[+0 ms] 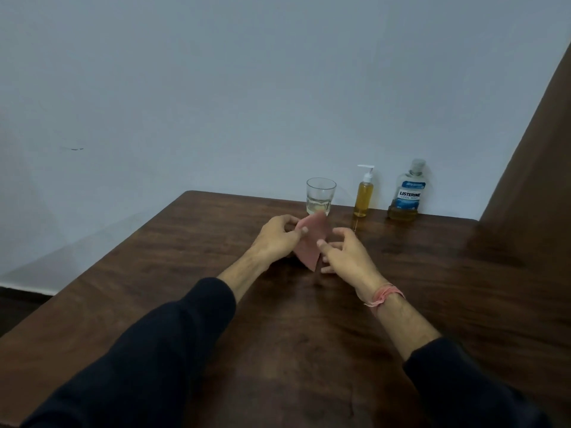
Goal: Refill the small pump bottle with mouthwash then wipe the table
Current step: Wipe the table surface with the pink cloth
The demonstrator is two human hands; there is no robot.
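Nearest the camera, two forearms in dark sleeves reach out over a dark brown wooden table whose grain runs across the view. The right wrist carries a pink thread band, with the sleeve pushed back behind it. Beyond the wrists, both hands meet over the middle of the table around a pink cloth, which is held up off the wood and hangs with one corner pointing down. The left hand pinches the cloth's upper left edge between thumb and curled fingers. The right hand sits just beside the cloth's right edge with its fingers loosely spread and partly bent; the thumb tip lies against or very close to the cloth, but whether it truly has hold of the fabric cannot be told from this view. Farther back, near the table's far edge, a clear drinking glass stands upright with a little pale liquid in its base, just behind the top of the cloth. To its right stands the small pump bottle, upright, its white pump head on and its body nearly full of yellow liquid. Farther right again, apart from it, stands the mouthwash bottle, capped, with a blue and white label and only a low layer of yellow liquid left. Behind them rises a pale blue wall, and a brown curtain hangs at the far right.
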